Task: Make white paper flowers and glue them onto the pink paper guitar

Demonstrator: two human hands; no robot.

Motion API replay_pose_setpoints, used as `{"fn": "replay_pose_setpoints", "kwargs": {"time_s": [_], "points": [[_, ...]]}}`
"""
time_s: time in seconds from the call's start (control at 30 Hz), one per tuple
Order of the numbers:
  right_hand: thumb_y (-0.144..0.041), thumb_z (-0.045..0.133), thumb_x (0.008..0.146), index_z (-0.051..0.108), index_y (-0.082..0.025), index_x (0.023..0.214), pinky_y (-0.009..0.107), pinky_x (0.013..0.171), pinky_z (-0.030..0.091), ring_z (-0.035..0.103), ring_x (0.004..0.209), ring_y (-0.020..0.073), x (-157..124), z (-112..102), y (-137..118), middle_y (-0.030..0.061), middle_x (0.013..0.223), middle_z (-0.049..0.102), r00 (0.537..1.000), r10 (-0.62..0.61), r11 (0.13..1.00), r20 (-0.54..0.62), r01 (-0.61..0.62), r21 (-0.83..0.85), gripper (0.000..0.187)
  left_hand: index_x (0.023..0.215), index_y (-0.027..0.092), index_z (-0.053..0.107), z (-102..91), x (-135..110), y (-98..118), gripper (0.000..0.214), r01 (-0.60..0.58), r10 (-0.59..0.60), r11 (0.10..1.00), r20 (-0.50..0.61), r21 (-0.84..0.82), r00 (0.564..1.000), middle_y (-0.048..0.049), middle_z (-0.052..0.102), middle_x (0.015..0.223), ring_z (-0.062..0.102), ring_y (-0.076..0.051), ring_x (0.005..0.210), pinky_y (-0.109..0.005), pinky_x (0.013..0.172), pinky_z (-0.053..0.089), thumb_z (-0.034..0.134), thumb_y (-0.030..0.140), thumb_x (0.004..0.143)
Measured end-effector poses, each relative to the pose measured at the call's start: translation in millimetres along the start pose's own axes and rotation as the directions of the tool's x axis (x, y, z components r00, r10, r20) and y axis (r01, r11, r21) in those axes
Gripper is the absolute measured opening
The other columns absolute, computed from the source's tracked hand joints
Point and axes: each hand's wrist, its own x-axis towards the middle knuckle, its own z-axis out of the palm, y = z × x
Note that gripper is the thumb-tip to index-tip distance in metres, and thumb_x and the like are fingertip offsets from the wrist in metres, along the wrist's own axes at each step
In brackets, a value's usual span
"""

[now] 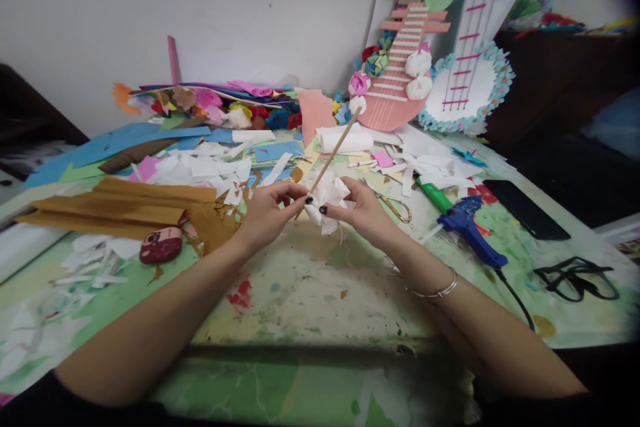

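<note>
Both my hands meet over the middle of the paint-stained table. My left hand pinches the lower end of a thin wooden stick that slants up and to the right. My right hand is closed on a crumpled white paper flower wrapped round the stick's lower part. The flower sits between the two hands, just above the tabletop. A silver bangle circles my right wrist.
A blue glue gun with its cord lies right of my hands, near scissors, a green marker and a black phone. Brown paper and white scraps lie left. Paper guitars lean on the wall.
</note>
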Motion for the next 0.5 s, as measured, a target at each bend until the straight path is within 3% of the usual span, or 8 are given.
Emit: {"fn": "replay_pose_setpoints", "kwargs": {"time_s": [0.27, 0.5], "points": [[-0.025, 0.069, 0.068, 0.058, -0.018, 0.094, 0.029, 0.071, 0.045, 0.056, 0.078, 0.0152, -1.4, 2.4, 0.5, 0.0021, 0.088, 0.062, 1.000, -0.005, 1.000, 0.021, 0.005, 0.009, 0.029, 0.084, 0.016, 0.069, 2.6, -0.3, 2.8, 0.019, 0.077, -0.076, 0.993, 0.018, -0.091, 0.997, -0.0034, 0.066, 0.079, 0.059, -0.014, 0.071, -0.028, 0.067, 0.048, 0.071, 0.032, 0.074], [-0.026, 0.070, 0.068, 0.057, -0.017, 0.092, 0.029, 0.069, 0.043, 0.054, 0.075, 0.0146, -1.0, 1.8, 2.1, 0.0009, 0.084, 0.060, 1.000, 0.009, 1.000, 0.011, -0.010, 0.027, 0.028, 0.084, 0.018, 0.069, -2.5, 1.7, 5.0, 0.018, 0.040, -0.038, 0.999, 0.064, -0.035, 0.997, -0.0031, 0.069, 0.082, 0.061, -0.015, 0.078, -0.027, 0.068, 0.045, 0.070, 0.034, 0.076]]}}
